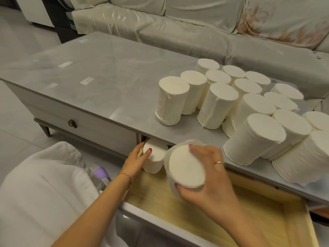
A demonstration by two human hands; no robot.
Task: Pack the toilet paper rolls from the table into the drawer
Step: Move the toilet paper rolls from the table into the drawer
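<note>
Several white toilet paper rolls (216,104) stand upright on the right half of the grey coffee table (110,72). Below the table's front edge the drawer (249,207) is pulled out, its pale wooden bottom showing. My left hand (137,159) grips one roll (156,157) standing at the drawer's back left corner, partly under the tabletop. My right hand (211,173) holds a second roll (185,168) above the drawer, just right of the first, its flat end facing me.
A closed drawer with a dark knob (72,123) is on the table's left front. A covered sofa (195,27) runs behind the table. A white cloth-covered seat (44,189) and a purple object (101,172) lie at lower left.
</note>
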